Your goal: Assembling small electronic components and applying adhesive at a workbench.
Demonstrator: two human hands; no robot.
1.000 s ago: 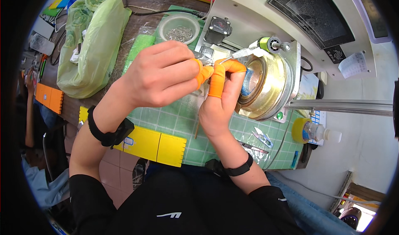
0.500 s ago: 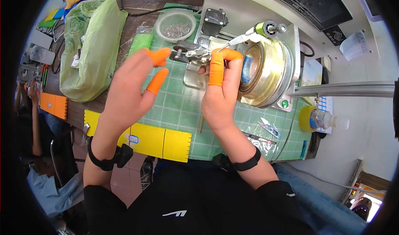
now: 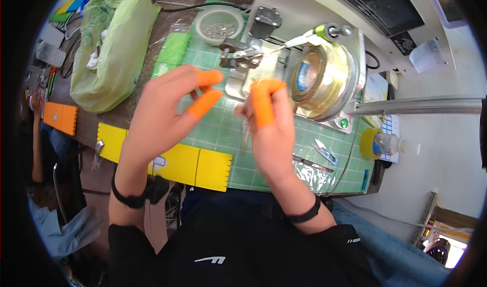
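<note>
My left hand [image 3: 163, 107] is over the green cutting mat [image 3: 228, 167], with orange finger cots on thumb and index. Its thumb and index are apart with nothing visible between them. To its right, my right hand [image 3: 274, 134], also wearing orange cots, has its fingers bent closed, blurred at the tips; whatever they pinch is hidden. It is just in front of a small machine with a metal clamp [image 3: 243, 57] and a large round yellowish spool [image 3: 332, 81]. A pale strip [image 3: 299, 40] runs from a green-ringed roller [image 3: 329, 31] toward the clamp.
A bowl of small metal parts [image 3: 219, 29] stands behind the clamp. At left are a pale green plastic bag [image 3: 114, 53] and a green packet [image 3: 170, 56]. Yellow boards [image 3: 190, 165] line the front edge. Snips [image 3: 325, 152], tweezers [image 3: 312, 163] and yellow tape [image 3: 369, 143] lie right.
My right hand has drawn back from the clamp toward me. My left hand has shifted slightly right, closer to it. The whole view has tilted a little.
</note>
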